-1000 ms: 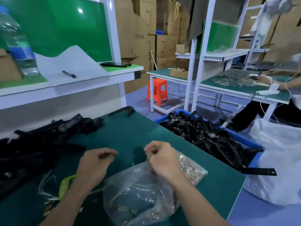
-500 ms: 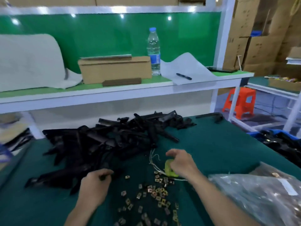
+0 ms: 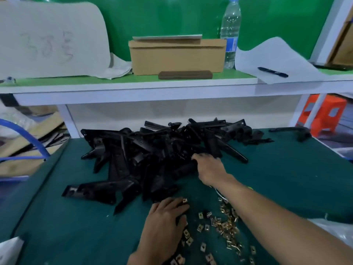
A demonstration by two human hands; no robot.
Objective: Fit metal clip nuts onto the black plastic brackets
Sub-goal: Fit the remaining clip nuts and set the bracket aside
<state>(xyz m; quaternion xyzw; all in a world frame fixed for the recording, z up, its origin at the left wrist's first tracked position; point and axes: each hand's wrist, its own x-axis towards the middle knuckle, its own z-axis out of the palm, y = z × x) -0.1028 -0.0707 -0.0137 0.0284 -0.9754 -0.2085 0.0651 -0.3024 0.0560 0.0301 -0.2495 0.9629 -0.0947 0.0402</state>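
You've got a cardboard box [image 3: 177, 56] top centre on the shelf [image 3: 133, 87], water bottle [image 3: 230, 31] just right of it, pen [image 3: 272, 72] on white paper [image 3: 277, 54] further right, orange stool [image 3: 322, 113] at the right edge.

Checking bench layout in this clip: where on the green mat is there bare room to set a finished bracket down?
Free: mat right of the bracket pile, up to the plastic bag; and the near-left mat below the pile. Crowded: the middle, where pile, clip nuts, left hand and right hand meet.

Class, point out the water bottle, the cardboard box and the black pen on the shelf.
water bottle [image 3: 230, 31], head view, on its clear body.
cardboard box [image 3: 177, 56], head view, on its front face.
black pen [image 3: 272, 72], head view, on its barrel.
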